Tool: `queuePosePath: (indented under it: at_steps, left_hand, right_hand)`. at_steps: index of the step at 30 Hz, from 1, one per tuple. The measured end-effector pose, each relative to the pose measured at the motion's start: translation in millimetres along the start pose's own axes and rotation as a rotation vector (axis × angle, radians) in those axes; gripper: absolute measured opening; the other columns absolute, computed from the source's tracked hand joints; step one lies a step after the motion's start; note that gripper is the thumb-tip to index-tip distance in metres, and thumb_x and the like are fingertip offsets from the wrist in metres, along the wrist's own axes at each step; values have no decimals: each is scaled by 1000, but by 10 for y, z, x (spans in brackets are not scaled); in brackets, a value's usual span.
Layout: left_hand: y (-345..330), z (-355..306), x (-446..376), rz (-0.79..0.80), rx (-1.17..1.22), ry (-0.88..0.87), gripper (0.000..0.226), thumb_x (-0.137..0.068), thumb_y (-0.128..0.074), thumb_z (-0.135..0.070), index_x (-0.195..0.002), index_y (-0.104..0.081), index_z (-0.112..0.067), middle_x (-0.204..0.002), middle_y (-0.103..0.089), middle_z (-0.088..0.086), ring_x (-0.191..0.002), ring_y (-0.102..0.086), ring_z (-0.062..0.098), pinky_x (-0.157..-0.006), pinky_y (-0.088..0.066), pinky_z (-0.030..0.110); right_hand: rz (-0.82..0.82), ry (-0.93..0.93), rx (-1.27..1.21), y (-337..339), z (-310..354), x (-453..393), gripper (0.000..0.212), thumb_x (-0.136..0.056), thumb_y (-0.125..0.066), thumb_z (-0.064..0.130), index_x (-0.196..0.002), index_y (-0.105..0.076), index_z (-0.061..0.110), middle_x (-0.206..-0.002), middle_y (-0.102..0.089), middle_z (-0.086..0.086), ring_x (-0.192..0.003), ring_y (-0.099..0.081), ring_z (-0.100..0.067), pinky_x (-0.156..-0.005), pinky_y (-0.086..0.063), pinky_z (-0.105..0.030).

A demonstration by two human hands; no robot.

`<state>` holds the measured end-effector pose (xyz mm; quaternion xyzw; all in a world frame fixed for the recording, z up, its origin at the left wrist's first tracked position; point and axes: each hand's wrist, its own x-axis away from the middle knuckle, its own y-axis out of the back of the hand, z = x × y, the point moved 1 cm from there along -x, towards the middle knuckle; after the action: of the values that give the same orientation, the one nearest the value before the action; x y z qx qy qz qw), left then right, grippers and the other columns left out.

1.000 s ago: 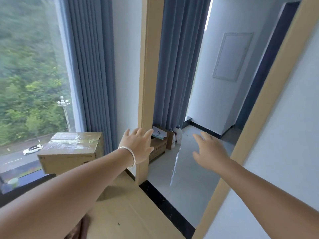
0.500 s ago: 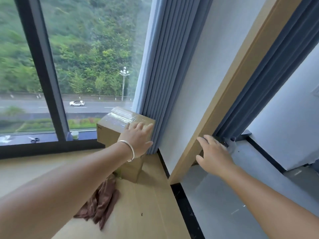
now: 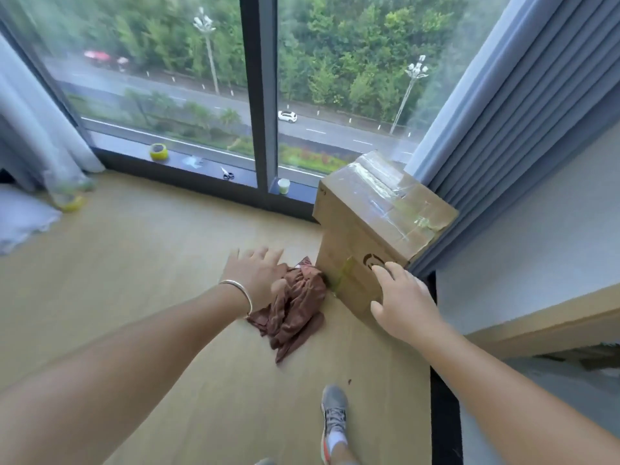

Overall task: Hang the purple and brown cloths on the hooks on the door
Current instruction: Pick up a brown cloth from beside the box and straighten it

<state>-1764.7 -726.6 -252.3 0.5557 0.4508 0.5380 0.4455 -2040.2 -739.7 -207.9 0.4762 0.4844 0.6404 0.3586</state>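
The brown cloth [image 3: 292, 313] lies crumpled on the wooden floor [image 3: 134, 280] against the cardboard box [image 3: 375, 226]. Both hands, left [image 3: 258, 276] and right [image 3: 402, 303], are spread above it, holding nothing. Light, limp fabric is judged; a bunched upper fold could be pinched.

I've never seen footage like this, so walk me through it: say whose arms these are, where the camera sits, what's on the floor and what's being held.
There is no machine here. One camera is worn on a person's head and looks forward and down, so the two arms are the wearer's own. The left hand, with a bracelet on its wrist, reaches out open above a crumpled brown cloth on the wooden floor. The right hand is open too, in front of a taped cardboard box beside the cloth. Neither hand has a grip on anything. No purple cloth or door hooks are in view.
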Motion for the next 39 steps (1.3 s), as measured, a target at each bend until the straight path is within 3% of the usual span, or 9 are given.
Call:
queuePosePath:
  at_steps: [6,11,15,20,26,33,37,39]
  left_hand:
    - [-1068,130,-74,283,56,255,68,-91,-41,-58,-149,-22,-28,-149,-37,4,-136,-34,25,-114,-18,48]
    - [-1981,11,-174,442,104,320,66,-94,-40,-54,-150,-21,-24,-146,-38,4,-136,-32,23,-115,-17,46]
    - [-2868,-90,-283,529,113,305,63,-95,-41,-51,-148,-25,-20,-147,-38,4,-136,-33,23,-115,-19,43]
    - [-4173,-268,-490,634,101,68,50,-95,-41,-50,-131,-46,-16,-130,-52,6,-121,-48,26,-103,-34,37]
    - [-5736,-426,-983,603,172,-1,55,-95,-46,-43,-138,-38,-11,-137,-47,8,-125,-45,27,-101,-37,36]
    - [-7099,-595,-1680,570,331,4,49,-93,-44,-14,-141,-35,-9,-137,-42,7,-121,-47,28,-93,-46,44]
    - [-7674,-610,-1911,535,394,105,66,-94,-42,-11,-153,-12,-7,-159,-12,9,-145,-16,23,-113,-29,38]
    - [-7889,-555,-1984,476,330,160,69,-92,-46,-14,-152,-13,-6,-158,-12,12,-144,-14,25,-112,-29,38]
  right_hand:
    - [211,231,16,-947,-37,-834,69,-89,-53,35,-150,-24,21,-155,-24,-3,-139,-29,-20,-112,-24,-35]
    - [357,327,70,-1858,-212,-1424,71,-86,-54,33,-149,-25,19,-154,-25,-2,-139,-29,-20,-111,-26,-33]
    - [470,377,166,-2774,-304,-1818,66,-84,-56,31,-144,-32,18,-148,-33,-2,-135,-33,-20,-108,-30,-33]
    - [579,421,258,-4103,-309,-2211,57,-81,-64,35,-131,-42,18,-134,-43,-2,-127,-40,-22,-104,-34,-35]
    - [544,455,324,-5627,-407,-2676,39,-80,-57,19,-117,-45,18,-124,-45,-3,-121,-41,-23,-99,-34,-37]
    - [480,437,361,-6912,-609,-3443,49,-78,-58,13,-125,-42,15,-128,-42,-6,-125,-38,-25,-101,-35,-39]
    - [441,472,335,-7431,-666,-3796,66,-78,-61,12,-139,-36,10,-143,-34,-11,-135,-29,-28,-107,-33,-40]
    - [427,490,319,-7632,-674,-3950,68,-78,-63,12,-140,-35,9,-142,-34,-12,-133,-31,-28,-103,-36,-40]
